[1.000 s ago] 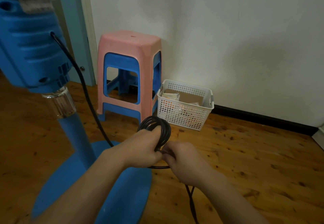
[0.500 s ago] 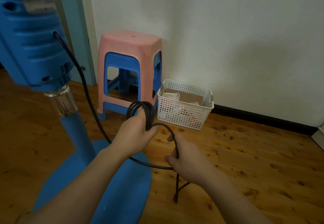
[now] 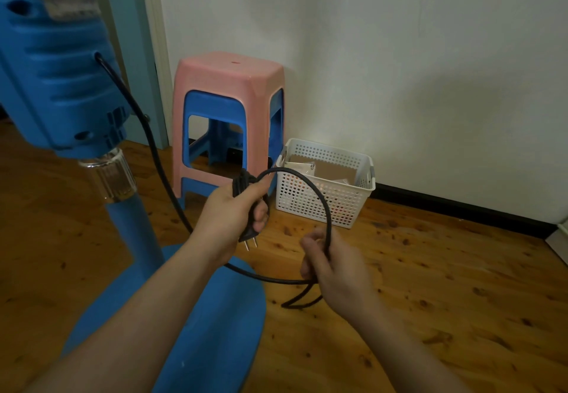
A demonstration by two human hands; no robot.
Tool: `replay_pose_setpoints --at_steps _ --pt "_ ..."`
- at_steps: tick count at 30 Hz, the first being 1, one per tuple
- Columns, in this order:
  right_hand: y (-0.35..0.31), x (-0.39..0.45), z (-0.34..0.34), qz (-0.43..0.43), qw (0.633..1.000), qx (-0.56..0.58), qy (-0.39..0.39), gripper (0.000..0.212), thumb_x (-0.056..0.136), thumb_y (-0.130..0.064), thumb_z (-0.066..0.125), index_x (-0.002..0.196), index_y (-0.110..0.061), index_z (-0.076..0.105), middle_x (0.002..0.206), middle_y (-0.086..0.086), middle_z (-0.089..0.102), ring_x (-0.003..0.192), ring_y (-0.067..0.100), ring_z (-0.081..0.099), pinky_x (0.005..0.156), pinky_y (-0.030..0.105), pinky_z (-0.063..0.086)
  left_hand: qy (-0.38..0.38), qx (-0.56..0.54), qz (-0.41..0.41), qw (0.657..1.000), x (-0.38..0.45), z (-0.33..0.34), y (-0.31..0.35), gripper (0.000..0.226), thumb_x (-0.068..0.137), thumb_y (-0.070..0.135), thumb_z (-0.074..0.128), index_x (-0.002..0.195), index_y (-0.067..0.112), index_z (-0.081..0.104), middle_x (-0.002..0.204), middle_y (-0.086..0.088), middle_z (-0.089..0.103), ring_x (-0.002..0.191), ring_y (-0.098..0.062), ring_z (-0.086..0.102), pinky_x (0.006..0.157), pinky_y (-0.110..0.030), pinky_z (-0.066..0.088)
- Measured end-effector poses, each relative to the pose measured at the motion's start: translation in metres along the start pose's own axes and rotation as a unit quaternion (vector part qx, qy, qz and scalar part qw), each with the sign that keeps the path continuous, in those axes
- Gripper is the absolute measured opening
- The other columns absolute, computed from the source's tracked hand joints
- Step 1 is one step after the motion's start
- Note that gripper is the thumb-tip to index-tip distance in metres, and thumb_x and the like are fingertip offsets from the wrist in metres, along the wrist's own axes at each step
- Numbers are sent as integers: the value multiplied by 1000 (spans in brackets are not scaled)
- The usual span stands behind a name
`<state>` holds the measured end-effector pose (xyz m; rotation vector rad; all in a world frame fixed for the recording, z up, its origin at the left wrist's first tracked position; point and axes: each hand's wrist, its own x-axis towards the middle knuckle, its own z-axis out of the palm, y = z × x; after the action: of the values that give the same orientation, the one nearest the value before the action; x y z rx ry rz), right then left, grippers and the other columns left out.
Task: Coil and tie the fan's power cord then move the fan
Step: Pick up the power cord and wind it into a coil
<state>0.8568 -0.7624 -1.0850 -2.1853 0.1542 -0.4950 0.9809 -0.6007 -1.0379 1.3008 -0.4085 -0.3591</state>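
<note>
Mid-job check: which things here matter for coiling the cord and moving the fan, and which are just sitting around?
In the job:
blue fan
black power cord
plug
left hand, gripping the coil
right hand, holding the loose loop

Lying about:
pink stool
white basket

The fan (image 3: 61, 85) stands at the left on the floor (image 3: 430, 300), its base (image 3: 215, 315) spreading toward the near edge under the left forearm. Behind it, against the wall (image 3: 399, 69), is a stool (image 3: 229, 116), with a second stool nested beneath it. Just right of the stool, a basket (image 3: 325, 183) sits on the floor by the wall, with papers lying in it. A door frame (image 3: 153, 54) stands left of the stool. The cord (image 3: 319, 202) runs from the fan's back down to the left hand (image 3: 233, 217), then arcs right to the right hand (image 3: 335, 266). The plug (image 3: 250, 235) hangs below the left hand.
</note>
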Motion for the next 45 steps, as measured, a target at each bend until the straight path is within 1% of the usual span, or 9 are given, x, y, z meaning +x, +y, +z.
replay_pose_setpoints --at_steps 4,9,15,19,24,30,38,41,45 --pt "-12 2 -3 -39 992 83 92 27 96 -62 40 107 -41 53 63 -7 63 49 10 59 45 24 49 -48 7 -22 999 -2 1 0 43 94 39 65 54 24 59 51 -6 49 45 -18 46 49 -27 41" --pt "-14 3 -3 -61 977 86 187 22 104 -55 33 111 -49 53 62 -7 57 45 14 52 37 32 45 -124 -61 -61 989 -4 3 4 29 85 39 71 64 23 59 47 -3 48 41 -18 44 65 -33 50" --pt "-3 9 1 51 994 -8 100 31 101 -57 32 94 -41 58 67 -14 62 57 8 58 50 32 47 -271 -151 -53 949 -13 15 12 27 95 33 59 75 15 53 44 5 46 38 -12 46 75 -31 52" --pt "-7 4 8 71 995 -43 48 33 102 -56 34 97 -36 60 68 -2 65 58 14 60 55 45 52 -278 -219 -44 934 -13 26 16 19 99 26 52 87 12 55 49 5 48 43 -11 49 78 -31 53" --pt "-13 5 16 64 993 -102 3 21 107 -44 37 97 -34 53 68 -5 62 56 10 58 47 31 42 -264 -243 -18 933 -16 29 15 17 97 22 56 106 9 57 77 -5 66 72 -19 66 89 -37 54" --pt "-16 -3 34 68 986 -137 -70 15 104 -38 48 118 -34 51 77 -11 62 63 4 59 47 20 40 -191 -190 65 961 -10 33 19 23 97 9 54 120 9 51 123 -13 71 105 -21 72 91 -34 58" --pt "-19 -13 40 61 974 -132 -174 20 99 -42 57 116 -40 46 86 -10 63 71 7 62 53 24 44 -118 93 129 980 -9 20 13 25 104 8 49 123 23 58 128 3 70 110 -20 71 109 -46 44" --pt "-20 -12 39 40 976 -141 -160 18 102 -41 53 118 -36 48 88 -11 64 73 7 62 55 24 48 -113 164 112 974 -9 15 10 28 104 8 50 132 7 47 127 7 70 103 -17 73 104 -40 50" --pt "-21 -9 32 14 982 -151 -112 14 105 -38 48 118 -33 51 75 -12 59 63 5 55 50 22 40 -105 212 112 965 -9 8 12 30 103 10 54 132 17 56 122 5 71 96 -15 74 107 -45 46"
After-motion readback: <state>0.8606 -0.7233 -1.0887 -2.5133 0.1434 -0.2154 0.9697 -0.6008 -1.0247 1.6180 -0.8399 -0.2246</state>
